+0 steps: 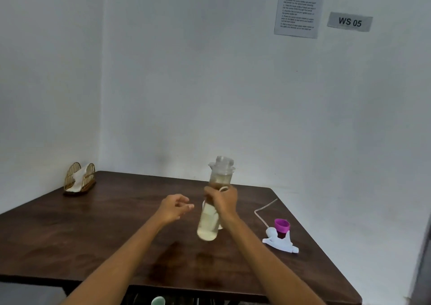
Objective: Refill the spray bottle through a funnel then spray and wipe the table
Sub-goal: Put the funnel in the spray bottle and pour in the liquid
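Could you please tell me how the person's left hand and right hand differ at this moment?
The right hand grips a clear bottle around its middle, lifted off the table and tilted; the left hand holds nothing. The right hand's fingers wrap round the bottle, while the left hand's are loosely curled and apart. The left hand hovers just left of the bottle without touching it. Both reach forward over the dark wooden table at a similar height.

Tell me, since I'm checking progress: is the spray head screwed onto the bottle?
No, the spray head lies on the table beside the purple funnel, apart from the bottle in the right hand.
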{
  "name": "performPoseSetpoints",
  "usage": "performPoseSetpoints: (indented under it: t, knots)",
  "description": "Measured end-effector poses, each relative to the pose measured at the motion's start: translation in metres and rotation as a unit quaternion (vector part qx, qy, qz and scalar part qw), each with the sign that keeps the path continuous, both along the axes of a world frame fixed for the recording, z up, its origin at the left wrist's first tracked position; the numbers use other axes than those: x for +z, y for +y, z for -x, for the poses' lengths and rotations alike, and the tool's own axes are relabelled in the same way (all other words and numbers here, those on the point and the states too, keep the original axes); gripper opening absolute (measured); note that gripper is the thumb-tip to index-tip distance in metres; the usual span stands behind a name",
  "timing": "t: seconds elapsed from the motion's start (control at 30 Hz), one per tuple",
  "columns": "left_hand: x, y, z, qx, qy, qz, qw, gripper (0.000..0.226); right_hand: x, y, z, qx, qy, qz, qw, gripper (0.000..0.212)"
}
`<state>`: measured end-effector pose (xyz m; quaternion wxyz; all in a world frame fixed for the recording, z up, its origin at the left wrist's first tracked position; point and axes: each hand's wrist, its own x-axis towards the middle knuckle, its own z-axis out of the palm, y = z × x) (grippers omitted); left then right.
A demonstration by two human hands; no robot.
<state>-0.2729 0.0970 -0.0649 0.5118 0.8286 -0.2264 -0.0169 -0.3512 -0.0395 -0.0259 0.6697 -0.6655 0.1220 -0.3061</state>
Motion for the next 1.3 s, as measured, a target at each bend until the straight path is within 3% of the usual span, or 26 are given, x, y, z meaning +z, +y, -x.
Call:
performPoseSetpoints:
  t: [0.13,0.3,0.53,0.67,0.93,1.1,1.2,1.3]
  knots:
    - [0.013,-0.042,-0.008,0.032,-0.038,0.019,0.999,0.055,0.033,-0.047,0.005,-0.041,-0.012,0.077,0.996,0.015]
    - [0.031,-0.086,-0.010,-0.028,0.014,0.078,0.996,0.081,0.049,-0.086,0.005,-0.075,-0.005,0.096,0.993,0.014]
    - [0.024,-0.104,-0.016,-0.042,-0.002,0.063,0.997,0.043,0.055,-0.091,-0.005,-0.071,-0.007,0.092,0.993,0.023]
    - [0.023,-0.075,-0.023,-0.040,-0.007,0.042,0.998,0.029,0.056,-0.077,-0.011,-0.065,-0.008,0.095,0.993,0.014]
    - [0.027,0.000,-0.034,-0.026,0.037,0.023,0.999,0.055,0.057,-0.039,-0.030,-0.023,0.002,0.123,0.992,0.014]
    - [0.037,0.051,-0.024,0.016,0.098,0.113,0.989,0.080,0.060,-0.032,-0.034,-0.009,0.026,0.170,0.985,0.015]
    - [0.054,0.069,-0.017,0.022,0.128,0.191,0.973,0.111,0.061,-0.031,-0.034,-0.010,0.043,0.199,0.979,0.016]
    - [0.070,0.064,-0.007,-0.012,0.136,0.189,0.972,0.104,0.057,-0.027,-0.034,-0.019,0.053,0.209,0.976,0.021]
